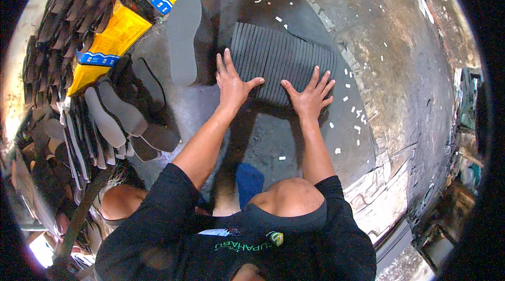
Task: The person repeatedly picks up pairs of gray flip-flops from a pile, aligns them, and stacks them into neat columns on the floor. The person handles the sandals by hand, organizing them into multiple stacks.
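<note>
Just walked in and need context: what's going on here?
A person has both bare hands, spread open, at a block of dark strips packed side by side: the left hand at its left end, the right hand toward its right. Neither hand is closed around anything. A grey sole-shaped piece lies beyond the left hand; more soles are piled at left.

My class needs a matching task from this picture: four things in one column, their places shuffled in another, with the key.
Things
1. Left hand
2. Right hand
3. Grey sole-shaped piece
4. Yellow-and-blue packages

Places
A. At the right part of the row of dark slabs, fingers spread
B. At the picture's upper left, next to dark curved pieces
C. At the left end of the row, fingers spread
D. Between the packages and the row

Pairs: 1-C, 2-A, 3-D, 4-B
</note>
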